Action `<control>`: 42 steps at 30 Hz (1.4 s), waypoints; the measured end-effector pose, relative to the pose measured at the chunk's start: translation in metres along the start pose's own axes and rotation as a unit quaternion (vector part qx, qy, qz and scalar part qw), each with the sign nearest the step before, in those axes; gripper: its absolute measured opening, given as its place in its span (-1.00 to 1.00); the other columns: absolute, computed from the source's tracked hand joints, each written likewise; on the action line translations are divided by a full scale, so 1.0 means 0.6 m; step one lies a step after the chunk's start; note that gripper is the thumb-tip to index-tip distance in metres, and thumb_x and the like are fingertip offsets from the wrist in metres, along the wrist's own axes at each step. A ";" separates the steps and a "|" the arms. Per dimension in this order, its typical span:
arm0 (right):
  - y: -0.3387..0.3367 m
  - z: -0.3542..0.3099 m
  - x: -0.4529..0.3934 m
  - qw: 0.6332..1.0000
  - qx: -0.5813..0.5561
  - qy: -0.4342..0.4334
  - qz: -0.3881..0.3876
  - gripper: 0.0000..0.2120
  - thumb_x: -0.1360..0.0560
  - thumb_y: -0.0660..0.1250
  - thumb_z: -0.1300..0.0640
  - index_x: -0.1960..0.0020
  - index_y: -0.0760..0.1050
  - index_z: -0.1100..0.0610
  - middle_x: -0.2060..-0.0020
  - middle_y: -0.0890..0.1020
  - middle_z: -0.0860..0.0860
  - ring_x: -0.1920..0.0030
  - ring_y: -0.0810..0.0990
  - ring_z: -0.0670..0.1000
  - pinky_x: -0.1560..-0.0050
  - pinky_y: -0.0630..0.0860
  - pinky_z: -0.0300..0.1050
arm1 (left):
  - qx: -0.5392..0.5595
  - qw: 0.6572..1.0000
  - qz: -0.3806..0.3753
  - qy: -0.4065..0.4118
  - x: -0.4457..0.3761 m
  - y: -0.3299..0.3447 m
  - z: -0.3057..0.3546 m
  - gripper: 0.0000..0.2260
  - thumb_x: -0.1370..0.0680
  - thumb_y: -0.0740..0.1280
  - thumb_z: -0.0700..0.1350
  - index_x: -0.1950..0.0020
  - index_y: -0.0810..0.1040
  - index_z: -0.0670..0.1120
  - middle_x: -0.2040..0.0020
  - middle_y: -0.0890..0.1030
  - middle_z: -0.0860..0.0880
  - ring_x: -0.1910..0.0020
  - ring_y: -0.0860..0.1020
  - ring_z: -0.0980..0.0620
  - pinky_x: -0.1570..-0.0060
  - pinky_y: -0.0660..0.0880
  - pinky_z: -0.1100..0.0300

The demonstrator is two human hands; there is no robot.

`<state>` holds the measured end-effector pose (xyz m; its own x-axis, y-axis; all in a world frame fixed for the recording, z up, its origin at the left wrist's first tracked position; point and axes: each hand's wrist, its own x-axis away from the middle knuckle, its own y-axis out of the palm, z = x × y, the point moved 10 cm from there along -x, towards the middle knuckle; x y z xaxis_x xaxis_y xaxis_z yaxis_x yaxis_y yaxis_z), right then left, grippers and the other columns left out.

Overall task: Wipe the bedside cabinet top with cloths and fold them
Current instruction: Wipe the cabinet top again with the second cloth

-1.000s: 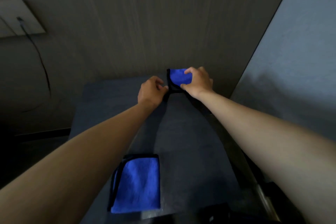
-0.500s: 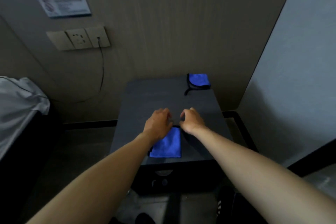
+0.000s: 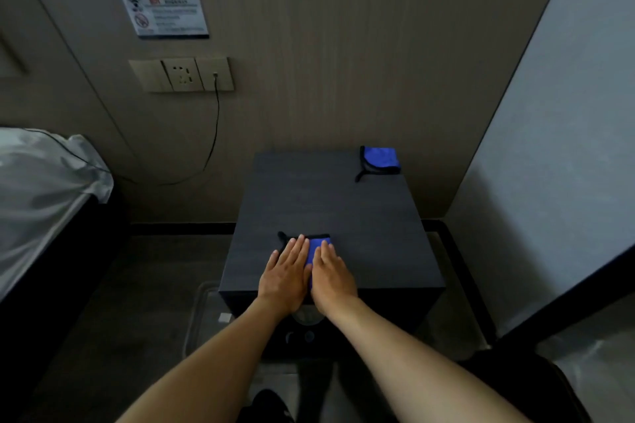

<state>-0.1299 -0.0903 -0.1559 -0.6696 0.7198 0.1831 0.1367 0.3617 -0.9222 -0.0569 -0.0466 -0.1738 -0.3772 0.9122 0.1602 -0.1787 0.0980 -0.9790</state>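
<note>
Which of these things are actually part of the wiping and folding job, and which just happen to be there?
Part of the job: near cloth under left hand and right hand; far cloth; cabinet top.

Just there: wall sockets, cable, sign, bed.

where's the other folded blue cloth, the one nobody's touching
In the head view, the folded blue cloth lies at the far right corner of the bedside cabinet top, by the wall.

Dim, flat indoor light, soft focus overall, wide-angle bending at the edges.
</note>
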 end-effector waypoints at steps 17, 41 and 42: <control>0.079 -0.223 -0.033 0.990 0.076 -0.116 -0.005 -0.45 -0.69 -0.07 0.05 -0.60 -0.08 0.26 -0.59 -0.06 0.20 -0.60 -0.15 0.11 -0.58 -0.10 0.03 | -0.035 0.993 0.004 -0.110 0.070 -0.014 -0.215 -0.44 -0.70 -0.07 0.03 -0.60 -0.30 -0.06 -0.61 -0.30 0.01 -0.58 -0.30 0.02 -0.57 -0.18 -0.02; 0.007 0.043 -0.067 0.992 0.106 -0.061 0.042 -0.48 -0.72 -0.11 0.08 -0.61 -0.15 0.22 -0.60 -0.11 0.13 -0.60 -0.15 0.04 -0.54 -0.17 -0.07 | -0.037 0.998 -0.003 -0.045 -0.059 0.003 0.034 -0.46 -0.70 -0.16 0.03 -0.59 -0.35 -0.06 -0.59 -0.35 0.03 -0.56 -0.34 0.03 -0.56 -0.22 0.02; -0.004 0.076 -0.058 0.992 0.108 -0.049 0.048 -0.48 -0.71 -0.11 0.08 -0.61 -0.14 0.22 -0.61 -0.11 0.13 -0.60 -0.15 0.04 -0.55 -0.16 -0.06 | -0.037 0.999 -0.003 -0.035 -0.067 0.004 0.068 -0.47 -0.70 -0.18 0.03 -0.59 -0.35 -0.06 -0.59 -0.35 0.03 -0.56 -0.34 0.04 -0.56 -0.22 0.02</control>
<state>-0.1401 -0.1430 -0.1756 -0.7306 0.6796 0.0656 0.0508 0.1499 -0.9874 -0.0790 -0.0992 -0.1777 -0.4399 0.8814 0.1721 -0.1150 0.1348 -0.9842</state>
